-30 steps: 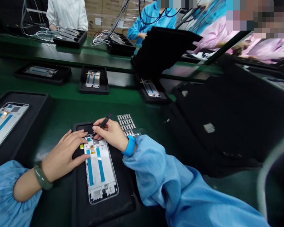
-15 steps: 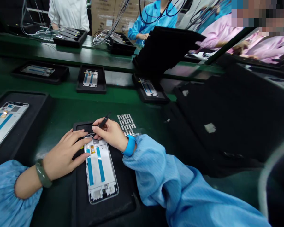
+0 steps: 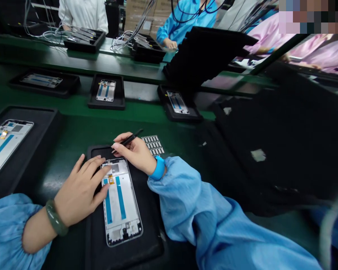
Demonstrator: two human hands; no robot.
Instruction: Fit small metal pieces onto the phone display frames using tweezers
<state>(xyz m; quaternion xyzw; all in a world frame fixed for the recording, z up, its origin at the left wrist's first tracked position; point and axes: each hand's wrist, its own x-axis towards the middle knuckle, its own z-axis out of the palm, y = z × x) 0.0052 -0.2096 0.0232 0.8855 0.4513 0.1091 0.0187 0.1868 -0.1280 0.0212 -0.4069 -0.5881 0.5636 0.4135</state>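
A phone frame (image 3: pixel 131 210) with two blue strips and a small orange flex cable lies in a black foam tray (image 3: pixel 150 225) before me. My left hand (image 3: pixel 83 183), fingers spread, rests its fingertips on the frame's upper left edge. Pinched in my right hand (image 3: pixel 136 153) is a pair of dark tweezers (image 3: pixel 129 140). Their tip points down to the left, just above the frame's top edge and apart from it. Whether anything tiny sits at the tip I cannot make out. Behind my right hand lies a sheet of small pale stickers (image 3: pixel 155 144), partly covered by it.
Another tray (image 3: pixel 42 146) with a phone frame stands at left. Three more trays, one in the middle (image 3: pixel 120 99), sit on the green line behind. Stacked black trays (image 3: pixel 284 157) fill the right side. Across the line, co-workers stand near cables (image 3: pixel 126 39).
My right hand has lifted the tweezers up and right, off the frame's top edge, and tilted them flatter. My left hand stays on the frame, its index finger shifted slightly.
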